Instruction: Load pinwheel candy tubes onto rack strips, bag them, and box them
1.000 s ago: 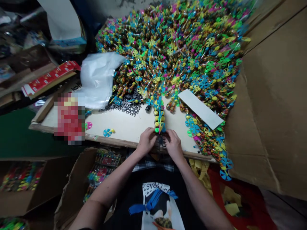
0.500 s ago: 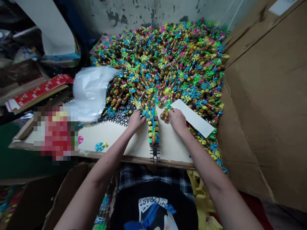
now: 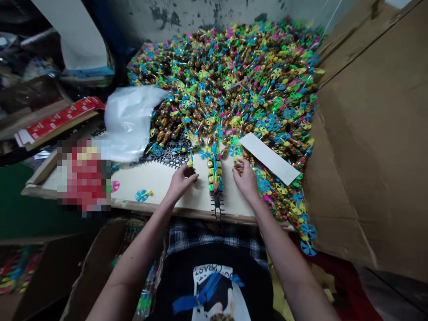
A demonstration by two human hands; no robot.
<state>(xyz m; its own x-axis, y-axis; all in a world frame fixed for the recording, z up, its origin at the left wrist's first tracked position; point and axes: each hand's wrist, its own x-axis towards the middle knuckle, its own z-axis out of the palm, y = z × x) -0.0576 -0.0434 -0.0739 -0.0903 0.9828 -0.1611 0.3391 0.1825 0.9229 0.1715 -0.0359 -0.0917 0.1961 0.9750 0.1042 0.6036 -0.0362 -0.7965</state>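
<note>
A black plastic clip strip (image 3: 217,207) lies upright to the table's front edge, with a row of fan-topped candy tubes (image 3: 215,176) set along it. My left hand (image 3: 181,182) is left of the row, its thumb and fingers closed on a small candy tube with a yellow top (image 3: 190,163); most of the tube is hidden by the fingers. On the right of the row, my right hand (image 3: 246,177) pinches another candy tube (image 3: 238,165), partly covered by the fingers. Both hands are apart from the strip.
A big heap of candy tubes with coloured fans (image 3: 227,80) covers the table's back and right. Black strips (image 3: 169,156) lie left, beside clear plastic bags (image 3: 129,120). A white card (image 3: 270,158) rests on the heap. Cardboard (image 3: 368,147) walls the right side.
My left hand has moved left and nearer, away from the row, with a yellow-topped tube now showing in it. My right hand has come slightly nearer. The view has shifted a little.
</note>
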